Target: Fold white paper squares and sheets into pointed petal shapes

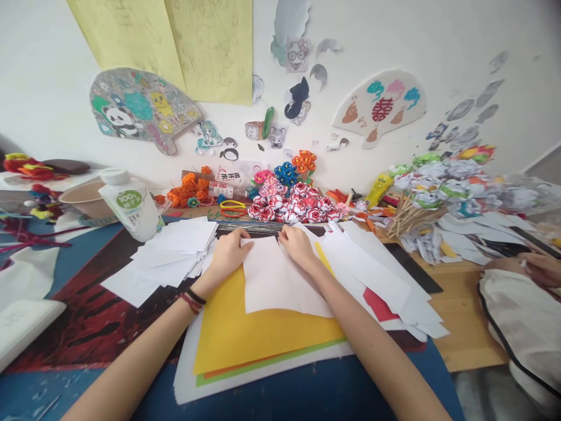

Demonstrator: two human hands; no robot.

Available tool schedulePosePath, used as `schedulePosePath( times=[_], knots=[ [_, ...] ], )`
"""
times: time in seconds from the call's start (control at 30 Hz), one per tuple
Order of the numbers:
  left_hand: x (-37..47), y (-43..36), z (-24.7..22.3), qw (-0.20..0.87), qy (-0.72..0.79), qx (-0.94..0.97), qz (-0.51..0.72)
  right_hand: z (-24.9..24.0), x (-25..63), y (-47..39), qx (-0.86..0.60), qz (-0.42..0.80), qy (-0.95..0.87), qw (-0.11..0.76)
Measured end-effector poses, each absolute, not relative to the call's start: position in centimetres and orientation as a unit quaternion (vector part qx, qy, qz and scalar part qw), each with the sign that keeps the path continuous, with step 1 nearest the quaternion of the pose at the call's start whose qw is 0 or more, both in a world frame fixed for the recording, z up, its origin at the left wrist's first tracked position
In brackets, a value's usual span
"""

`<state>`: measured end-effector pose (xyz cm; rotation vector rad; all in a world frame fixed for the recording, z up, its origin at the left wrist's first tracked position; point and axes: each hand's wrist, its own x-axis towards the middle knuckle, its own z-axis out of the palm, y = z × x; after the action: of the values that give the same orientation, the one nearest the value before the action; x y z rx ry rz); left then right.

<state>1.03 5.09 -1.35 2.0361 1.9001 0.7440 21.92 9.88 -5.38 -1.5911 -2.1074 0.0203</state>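
Observation:
A white sheet of paper [280, 283] is between my two hands, its lower part lying over a stack of coloured paper. My left hand [230, 254] grips its upper left corner, thumb on top and fingers curled behind. Along the same far edge, my right hand [299, 247] pinches the sheet with closed fingers. A small dark gap shows at that edge beside my right fingers; I cannot tell whether it is a tear. The yellow sheet [263, 342] tops the stack, with orange, green and white edges showing below it.
White paper pieces [173, 248] are piled at left, more white strips [372, 266] at right. Behind stand a glue bottle [131, 204], red-and-white paper flowers [298, 204] and a bundle of flowers on sticks [432, 181]. Another person's hand [541, 269] is at far right.

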Motion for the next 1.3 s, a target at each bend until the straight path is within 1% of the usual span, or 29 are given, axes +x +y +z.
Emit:
schedulePosePath(
  times=[0.13,0.3,0.5,0.6,0.67,0.73,0.77,0.9,0.97,1.13,1.3],
  knots=[
    [1.0,4.2,-0.9,0.168,0.658,0.675,0.289,-5.1,22.0,9.7,-0.584,0.019,-0.764,0.273],
    [0.5,3.4,-0.5,0.222,0.624,0.704,0.258,-4.4,22.4,9.5,-0.607,0.014,-0.722,0.331],
    [0.2,3.5,-0.2,0.206,0.566,0.757,0.253,-2.4,24.1,8.7,-0.621,0.0,-0.673,0.402],
    [0.3,3.7,-0.3,0.192,0.56,0.76,0.268,-1.3,25.1,8.3,-0.619,-0.003,-0.636,0.46],
    [0.4,3.9,-0.3,0.182,0.568,0.754,0.276,-0.8,25.5,8.1,-0.633,0.004,-0.614,0.471],
    [0.6,4.2,-0.5,0.177,0.576,0.748,0.279,-0.7,25.5,8.1,-0.655,0.009,-0.609,0.447],
    [0.7,4.4,-0.6,0.177,0.578,0.747,0.277,-0.8,25.4,8.0,-0.664,0.008,-0.618,0.421],
    [1.3,5.2,-1.2,0.172,0.594,0.74,0.264,-2.1,24.3,8.0,-0.664,-0.011,-0.704,0.251],
    [1.5,5.4,-1.5,0.16,0.611,0.731,0.26,-2.8,23.8,8.0,-0.652,-0.017,-0.733,0.191],
    [1.4,5.2,-1.9,0.126,0.642,0.717,0.24,-3.8,23.4,8.2,-0.649,-0.025,-0.743,0.158],
    [1.1,5.2,-2.0,0.123,0.64,0.728,0.212,-3.9,23.4,8.2,-0.649,-0.038,-0.747,0.139]
  ],
)
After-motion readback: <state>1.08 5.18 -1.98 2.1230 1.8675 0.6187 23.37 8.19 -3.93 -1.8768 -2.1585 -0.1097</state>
